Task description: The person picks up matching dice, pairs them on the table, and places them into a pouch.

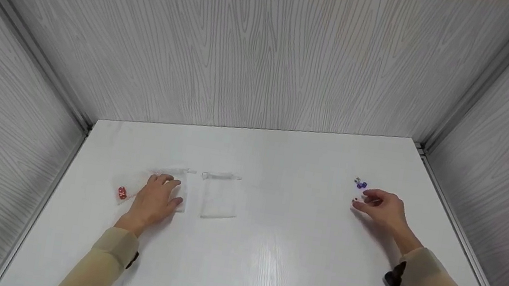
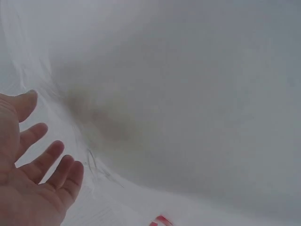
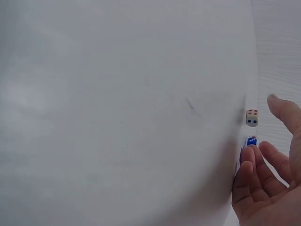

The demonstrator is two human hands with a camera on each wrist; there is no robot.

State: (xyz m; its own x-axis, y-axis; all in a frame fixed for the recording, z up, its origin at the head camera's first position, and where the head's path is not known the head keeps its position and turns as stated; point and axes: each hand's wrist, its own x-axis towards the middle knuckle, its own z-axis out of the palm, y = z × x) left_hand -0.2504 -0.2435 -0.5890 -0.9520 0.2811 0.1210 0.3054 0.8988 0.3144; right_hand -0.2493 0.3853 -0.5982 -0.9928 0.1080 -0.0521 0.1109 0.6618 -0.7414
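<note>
My left hand (image 1: 153, 203) rests low over a clear plastic pouch (image 1: 183, 190), fingers loosely spread and gripping nothing. Left of it lies another clear bag (image 1: 128, 179) with red dice (image 1: 122, 192) in its corner; a bit of red also shows at the lower edge of the left wrist view. On the far right, my right hand (image 1: 386, 212) reaches down with thumb and fingers apart. A white die (image 3: 252, 117) with red and blue pips sits on the table before that gap. Blue dice (image 1: 361, 185) lie just beyond the fingers, partly hidden by them in the right wrist view.
A flat clear pouch (image 1: 219, 201) lies right of my left hand. Near the blue dice is a small pale die (image 1: 357, 179). Wood-grain panels (image 1: 268, 49) stand round the back and sides of the white table (image 1: 276, 267).
</note>
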